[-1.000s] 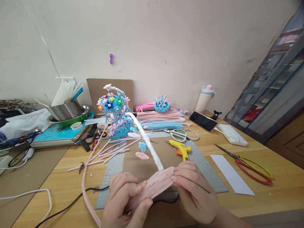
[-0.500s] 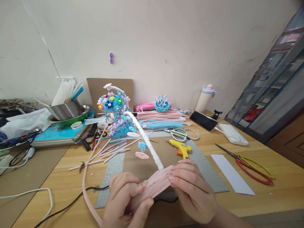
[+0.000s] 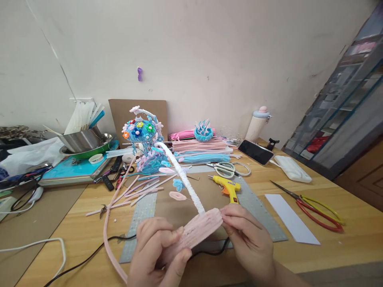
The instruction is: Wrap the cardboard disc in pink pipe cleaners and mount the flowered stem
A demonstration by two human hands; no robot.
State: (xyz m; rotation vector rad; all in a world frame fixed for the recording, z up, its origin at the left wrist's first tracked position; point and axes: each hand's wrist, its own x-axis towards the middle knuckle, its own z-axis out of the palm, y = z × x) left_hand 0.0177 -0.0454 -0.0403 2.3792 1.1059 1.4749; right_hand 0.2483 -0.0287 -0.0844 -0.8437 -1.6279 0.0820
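A fuzzy pale-pink base made of pipe cleaners (image 3: 199,232) is tilted in front of me. My left hand (image 3: 154,251) grips its left end between thumb and fingers. At the right edge, my right hand (image 3: 249,237) pinches the rim with its fingertips. A curved white-wrapped stem (image 3: 185,179) rises behind the base and seems to join it; small blue and pink pieces lie near the stem. A long pink strand (image 3: 107,235) loops down from the left and passes out of view by my left hand.
A yellow glue gun (image 3: 229,186) lies just beyond my right hand. Red-and-yellow-handled scissors (image 3: 317,211) and a white strip (image 3: 290,219) are to the right. Further back stand a decorated blue jellyfish-like figure (image 3: 140,133) and bundles of pipe cleaners (image 3: 203,145).
My right hand has shifted slightly right and down, its fingers moving from over the base's right end to its edge. My left hand keeps its hold.
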